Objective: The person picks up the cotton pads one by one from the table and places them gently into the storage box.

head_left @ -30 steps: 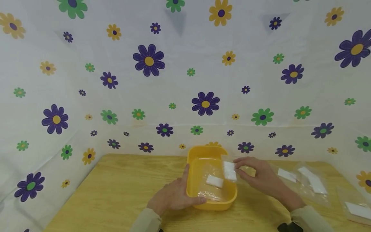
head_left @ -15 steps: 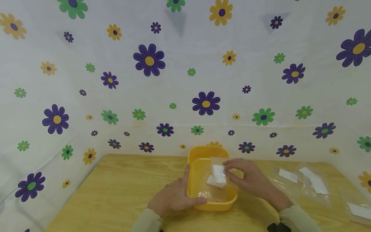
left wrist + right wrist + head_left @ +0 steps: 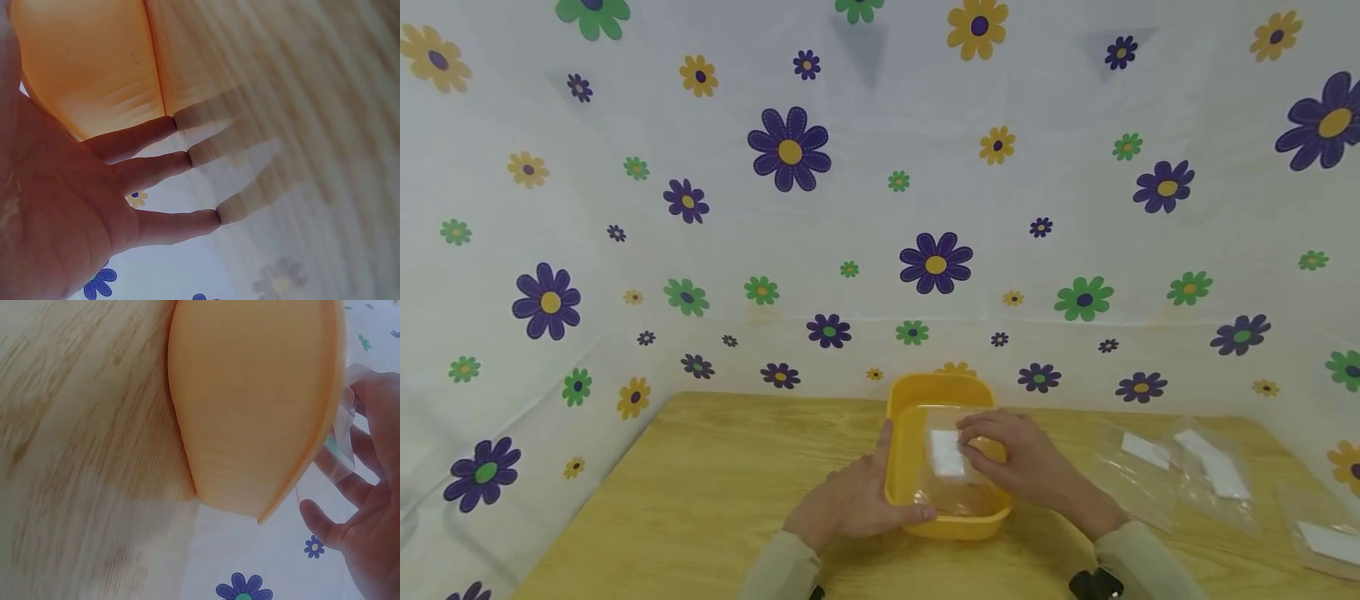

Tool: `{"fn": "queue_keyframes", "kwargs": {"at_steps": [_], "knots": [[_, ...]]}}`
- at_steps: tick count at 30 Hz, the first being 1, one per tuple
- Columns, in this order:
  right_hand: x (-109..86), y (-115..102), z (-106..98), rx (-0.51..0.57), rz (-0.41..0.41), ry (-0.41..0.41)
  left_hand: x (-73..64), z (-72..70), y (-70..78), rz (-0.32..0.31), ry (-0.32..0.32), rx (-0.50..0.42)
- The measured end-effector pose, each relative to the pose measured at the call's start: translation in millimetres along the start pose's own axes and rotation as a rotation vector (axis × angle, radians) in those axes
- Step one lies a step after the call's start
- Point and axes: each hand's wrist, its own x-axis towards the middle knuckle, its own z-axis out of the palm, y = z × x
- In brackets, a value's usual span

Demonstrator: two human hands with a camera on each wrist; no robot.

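Note:
In the head view a yellow plastic basin [image 3: 901,408] stands on the wooden table. My left hand [image 3: 850,504] rests against its left side, the thumb over the near rim. The left wrist view shows straight fingers [image 3: 178,226] of that hand with their tips on the tabletop. My right hand [image 3: 1026,462] pinches a clear plastic bag [image 3: 946,450] over the inside of the basin; a white rectangular piece shows within the bag. Clear plastic [image 3: 344,419] also appears at its fingers in the right wrist view. Another clear bag lies in the basin, largely hidden beneath the held one.
On the right of the wooden table [image 3: 715,475] lie several clear bags with white pieces, among them one bag [image 3: 1142,454] nearest the basin, one bag [image 3: 1217,471] beside it and one bag [image 3: 1330,537] at the edge. A flower-patterned white sheet [image 3: 850,225] surrounds the table.
My right hand has carried the held bag leftward from the basin's right rim to over its middle, covering the white piece inside. My left hand has stayed at the basin.

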Motion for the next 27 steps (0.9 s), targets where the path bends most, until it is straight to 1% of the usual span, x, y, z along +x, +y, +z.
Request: {"fn": "queue_keyframes", "kwargs": {"at_steps": [6, 10, 18, 23, 27], "knots": [[2.6, 0, 4, 0.013, 0.015, -0.025, 0.9, -1.6, -1.5, 0.014, 0.008, 0.014], [2.1, 1, 7, 0.016, 0.025, -0.037, 0.5, -1.7, -1.3, 0.022, 0.009, 0.007], [1.7, 2, 10, 0.033, 0.07, -0.093, 0.2, -1.1, 0.4, 0.015, 0.0, -0.009], [-1.9, 2, 6, 0.018, 0.121, -0.111, -0.5, -0.2, -0.2, 0.017, 0.009, -0.002], [-4.6, 1, 0, -0.035, 0.148, -0.136, -1.0, -0.3, -0.5, 0.015, 0.019, -0.001]]}}
